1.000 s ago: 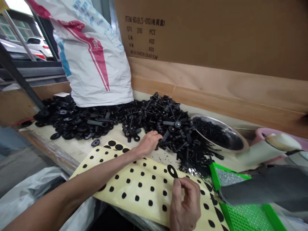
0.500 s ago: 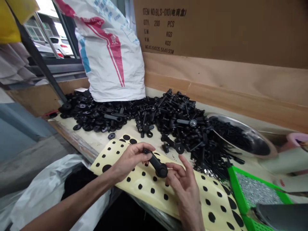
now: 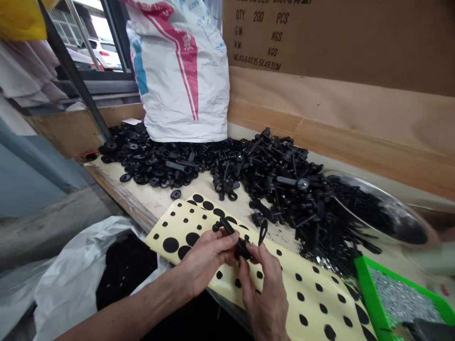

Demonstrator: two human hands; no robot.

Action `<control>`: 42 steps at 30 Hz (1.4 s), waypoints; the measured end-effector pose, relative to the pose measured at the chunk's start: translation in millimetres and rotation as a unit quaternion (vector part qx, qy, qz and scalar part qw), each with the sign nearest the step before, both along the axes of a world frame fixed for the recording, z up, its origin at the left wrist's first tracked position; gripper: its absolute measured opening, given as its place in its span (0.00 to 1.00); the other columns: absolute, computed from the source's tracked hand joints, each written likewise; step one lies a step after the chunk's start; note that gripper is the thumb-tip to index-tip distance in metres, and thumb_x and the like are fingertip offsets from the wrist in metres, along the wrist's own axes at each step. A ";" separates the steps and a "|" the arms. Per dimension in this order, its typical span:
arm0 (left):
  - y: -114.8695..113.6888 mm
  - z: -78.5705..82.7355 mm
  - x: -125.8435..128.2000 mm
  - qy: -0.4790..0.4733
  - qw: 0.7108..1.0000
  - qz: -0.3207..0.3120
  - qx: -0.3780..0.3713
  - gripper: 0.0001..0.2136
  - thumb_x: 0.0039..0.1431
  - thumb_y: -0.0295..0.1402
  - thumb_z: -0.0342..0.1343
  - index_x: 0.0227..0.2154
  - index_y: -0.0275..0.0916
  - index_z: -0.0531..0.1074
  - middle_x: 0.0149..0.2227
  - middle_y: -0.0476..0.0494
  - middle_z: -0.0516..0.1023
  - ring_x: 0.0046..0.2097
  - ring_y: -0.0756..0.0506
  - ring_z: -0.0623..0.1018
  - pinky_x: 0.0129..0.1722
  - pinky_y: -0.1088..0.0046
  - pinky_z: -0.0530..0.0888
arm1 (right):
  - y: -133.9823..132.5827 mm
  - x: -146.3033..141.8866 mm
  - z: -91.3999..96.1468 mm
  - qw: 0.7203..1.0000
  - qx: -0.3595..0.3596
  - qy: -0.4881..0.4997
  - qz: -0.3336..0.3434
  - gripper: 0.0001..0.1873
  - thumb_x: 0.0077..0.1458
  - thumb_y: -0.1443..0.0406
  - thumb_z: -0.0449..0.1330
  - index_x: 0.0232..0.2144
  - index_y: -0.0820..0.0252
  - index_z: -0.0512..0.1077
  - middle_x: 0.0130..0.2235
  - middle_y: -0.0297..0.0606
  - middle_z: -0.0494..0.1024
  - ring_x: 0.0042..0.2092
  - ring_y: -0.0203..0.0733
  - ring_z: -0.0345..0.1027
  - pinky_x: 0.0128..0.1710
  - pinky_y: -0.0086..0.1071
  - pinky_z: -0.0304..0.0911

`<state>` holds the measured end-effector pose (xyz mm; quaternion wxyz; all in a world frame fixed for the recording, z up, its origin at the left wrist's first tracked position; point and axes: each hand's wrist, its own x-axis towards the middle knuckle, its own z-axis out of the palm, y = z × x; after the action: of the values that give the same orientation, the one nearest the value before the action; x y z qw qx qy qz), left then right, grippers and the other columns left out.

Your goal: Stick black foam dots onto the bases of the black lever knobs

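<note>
Close-up from the head view, nearest objects first. The left hand (image 3: 209, 258) was closed in a narrow grip around a black handle (image 3: 242, 249), which lay across the fingers with its stem angled away from the wearer. The right hand (image 3: 265, 305) was just beside it, with thumb and forefinger pinched narrowly on a black ring (image 3: 263, 232), which stood upright just above the handle's head; whether the two touched could not be told. Both hands were over a yellow sheet (image 3: 284, 251) printed with black dots. To the left lay a white plastic bag (image 3: 71, 284) holding black contents. Farther off, on the bench (image 3: 152, 206), were a loose black disc (image 3: 175, 194) and a heap of black parts (image 3: 280, 184). To the right stood a green tray (image 3: 368, 289) of silver bits and a steel bowl (image 3: 387, 208) of black screws. Behind the heap were a white woven sack (image 3: 181, 80) and a cardboard carton (image 3: 320, 42).
</note>
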<state>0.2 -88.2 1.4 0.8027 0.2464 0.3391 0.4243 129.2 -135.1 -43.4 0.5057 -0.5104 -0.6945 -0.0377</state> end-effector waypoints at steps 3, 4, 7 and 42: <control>-2.5 -1.4 1.4 -0.030 0.999 0.019 -0.028 0.08 0.56 0.32 0.62 0.35 0.31 0.76 0.34 0.40 0.76 0.35 0.49 0.74 0.37 0.73 0.71 | -1.9 -5.9 9.4 0.999 -0.026 0.039 0.023 0.28 0.58 0.72 0.58 0.59 0.51 0.60 0.42 0.39 0.76 0.41 0.41 0.72 0.38 0.33 0.70; -2.2 -2.4 1.5 -0.030 0.999 0.025 -0.037 0.08 0.57 0.32 0.61 0.36 0.32 0.76 0.34 0.41 0.76 0.35 0.49 0.74 0.37 0.72 0.72 | -3.1 -6.2 14.7 0.995 -0.050 0.086 0.032 0.25 0.58 0.70 0.58 0.57 0.51 0.63 0.42 0.39 0.77 0.39 0.40 0.72 0.37 0.32 0.70; 1.6 -5.5 -0.6 -0.016 0.999 0.027 -0.035 0.09 0.58 0.31 0.60 0.39 0.32 0.75 0.36 0.39 0.77 0.34 0.48 0.75 0.36 0.69 0.73 | -5.5 3.1 33.2 0.950 -0.104 0.293 -0.012 0.12 0.58 0.64 0.60 0.45 0.54 0.71 0.39 0.36 0.76 0.35 0.37 0.70 0.34 0.30 0.67; 4.8 -5.1 4.2 0.044 0.998 -0.037 0.016 0.11 0.57 0.35 0.60 0.36 0.30 0.75 0.34 0.37 0.77 0.34 0.48 0.74 0.37 0.69 0.73 | -1.7 24.1 30.1 0.779 -0.428 0.457 0.040 0.17 0.47 0.52 0.66 0.22 0.59 0.71 0.25 0.31 0.64 0.28 0.35 0.51 0.28 0.28 0.50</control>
<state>4.4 -83.4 -3.7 0.7980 0.2899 0.3579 0.3887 153.3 -136.7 -13.3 0.4944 -0.6032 -0.3460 0.5216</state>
